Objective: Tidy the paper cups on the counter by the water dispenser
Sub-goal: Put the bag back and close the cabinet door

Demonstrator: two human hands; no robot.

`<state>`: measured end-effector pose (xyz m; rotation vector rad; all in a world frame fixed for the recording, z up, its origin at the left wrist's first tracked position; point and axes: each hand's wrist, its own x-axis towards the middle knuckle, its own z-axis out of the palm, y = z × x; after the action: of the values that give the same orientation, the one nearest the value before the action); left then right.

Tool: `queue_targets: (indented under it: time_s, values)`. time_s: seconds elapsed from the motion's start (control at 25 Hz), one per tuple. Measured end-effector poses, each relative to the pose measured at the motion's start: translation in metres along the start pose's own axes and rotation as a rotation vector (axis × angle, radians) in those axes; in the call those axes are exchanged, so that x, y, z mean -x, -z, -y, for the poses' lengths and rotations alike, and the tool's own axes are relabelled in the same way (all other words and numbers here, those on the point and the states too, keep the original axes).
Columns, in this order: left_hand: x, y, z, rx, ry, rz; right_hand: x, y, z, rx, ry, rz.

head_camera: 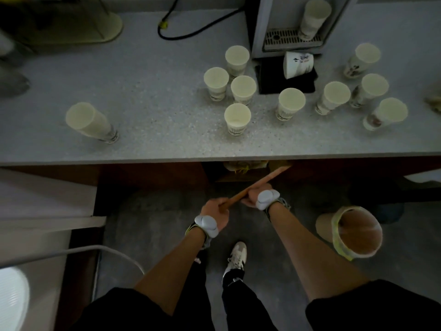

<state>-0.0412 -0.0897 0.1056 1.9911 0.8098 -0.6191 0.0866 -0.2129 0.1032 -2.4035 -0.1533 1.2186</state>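
Below desk [143, 149] edge, lower centre: fingers [249, 200] of left hand [214, 211] and right hand [256, 197] curled round wooden strip [267, 179], likely cupboard door edge, gripped to open. Upper centre and right, paper cups [243, 89] scattered, untouched; one toppled before water dispenser [259, 20].

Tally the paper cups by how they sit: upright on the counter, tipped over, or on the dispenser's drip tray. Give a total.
Upright paper cups on the counter, tall left one counted once: 10
Tipped paper cup on the black mat: 1
Paper cup on the drip tray: 1
Total: 12
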Motion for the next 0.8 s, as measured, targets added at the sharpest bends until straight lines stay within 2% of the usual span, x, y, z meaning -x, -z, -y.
queue_targets:
  time_s: [0.08, 0.24, 0.48, 0.6, 0.68, 0.8]
  values:
    - [-0.006, 0.006, 0.001, -0.018, 0.013, -0.076, -0.001, 0.004, 0.013, 0.090, 0.039, 0.040]
    - [-0.018, 0.016, 0.001, -0.015, 0.105, -0.178, -0.007, 0.006, 0.026, 0.097, 0.069, 0.045]
    - [-0.038, 0.037, -0.005, 0.023, 0.146, -0.215, -0.032, -0.001, 0.043, -0.616, -0.119, 0.049]
    - [-0.049, 0.047, -0.011, 0.067, 0.153, -0.218, -0.038, -0.004, 0.051, -1.039, -0.260, 0.141]
    - [-0.056, 0.051, -0.015, 0.115, 0.148, -0.226, -0.043, -0.006, 0.054, -1.040, -0.248, 0.121]
    - [-0.064, 0.056, -0.018, 0.140, 0.119, -0.228, -0.055, -0.010, 0.053, -0.787, -0.177, 0.008]
